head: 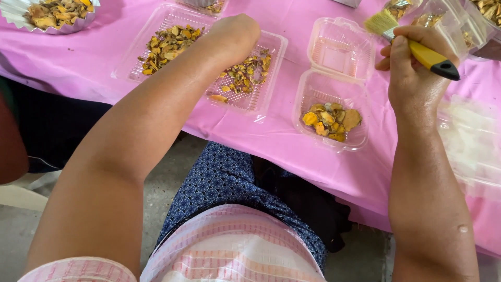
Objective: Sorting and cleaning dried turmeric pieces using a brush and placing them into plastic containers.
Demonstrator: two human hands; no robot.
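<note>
Nearest, at the bottom of the frame, sits the person's lap in blue patterned cloth under a pink-striped shirt, both forearms reaching up onto a pink tablecloth (292, 141).

Right of centre lies a small clear hinged clamshell box (334, 83), open, its lower half holding a small heap of yellow-orange dried slices (330, 121), its upper half bare. Just left of it a larger open clear clamshell (261, 102) spreads across upper centre: both halves carry scattered smaller yellow-brown dried pieces (167, 46).

The left hand (233, 35) rests over that larger clamshell's right half, fingers curled under; whether they pinch a piece cannot be told, since the knuckles hide them.

At upper right the right hand (412, 65) is clamped round a paintbrush (417, 49). Its long axis runs diagonally: pale bristles point to the upper left, the yellow handle with its black tip points to the lower right, sticking out past the hand. The brush hangs above the cloth, near the small box.

Farther off, clear plastic containers (449, 21) with similar dried pieces crowd the upper right corner, and a fluted foil dish (15, 15) of larger pieces sits at upper left.
</note>
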